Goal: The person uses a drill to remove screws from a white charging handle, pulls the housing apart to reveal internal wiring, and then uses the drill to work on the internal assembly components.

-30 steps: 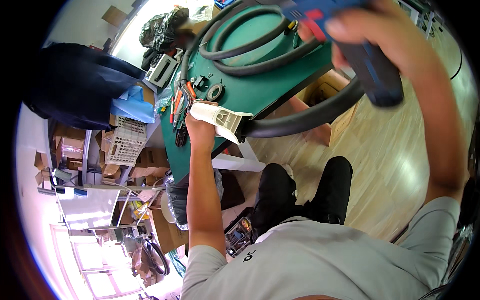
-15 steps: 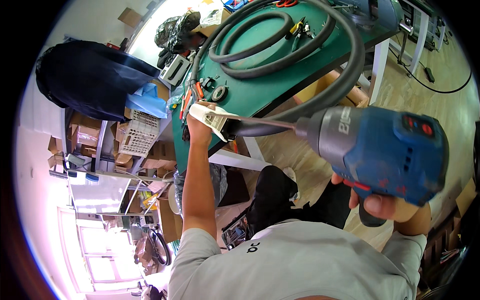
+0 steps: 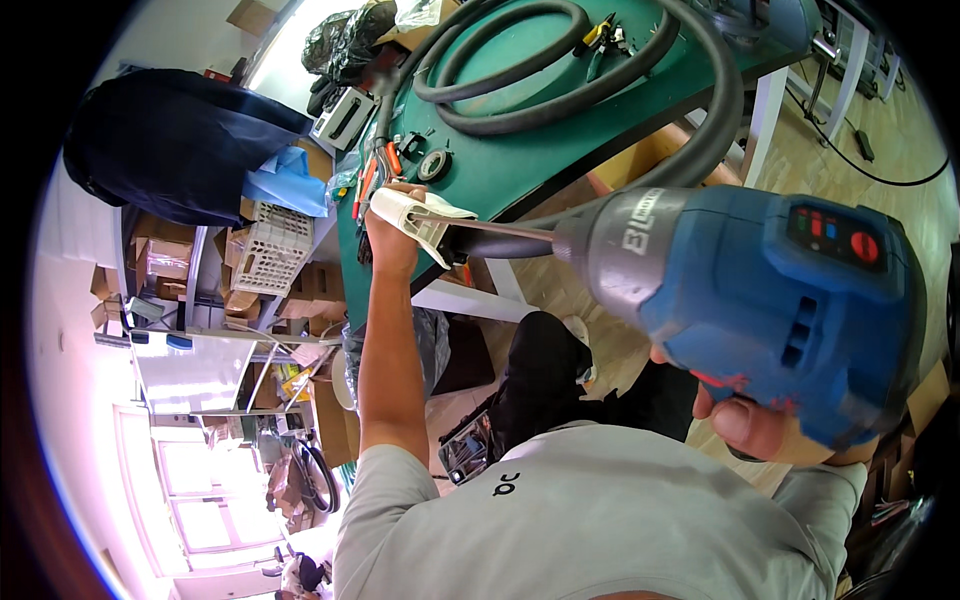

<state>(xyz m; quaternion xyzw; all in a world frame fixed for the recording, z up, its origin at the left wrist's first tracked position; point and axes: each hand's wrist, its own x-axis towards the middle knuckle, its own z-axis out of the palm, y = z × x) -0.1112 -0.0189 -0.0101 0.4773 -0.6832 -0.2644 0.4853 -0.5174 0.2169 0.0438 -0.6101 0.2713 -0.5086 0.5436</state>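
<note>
My right hand (image 3: 755,425) is wrapped round the grip of a blue and grey cordless driver (image 3: 750,260), a finger by its red trigger. From its nose a long thin bit (image 3: 500,229) runs left, its tip reaching into a white plastic housing (image 3: 402,212). My left hand (image 3: 391,250) holds that housing at the near left corner of a green-topped table (image 3: 505,182). A thick black cable (image 3: 722,110) meets the housing's lower end and lies in loops across the table. Whether a screw sits at the tip is too small to tell.
On the table lie a tape roll (image 3: 434,165), orange-handled tools (image 3: 366,185) and yellow-handled pliers (image 3: 600,30). A white crate (image 3: 280,255) and cardboard boxes fill shelving at left. An open case (image 3: 468,448) of small parts rests beside my leg.
The driver has come nearer to the camera and shifted slightly left, its bit still at the housing. My left hand with the housing has moved slightly left and up in view.
</note>
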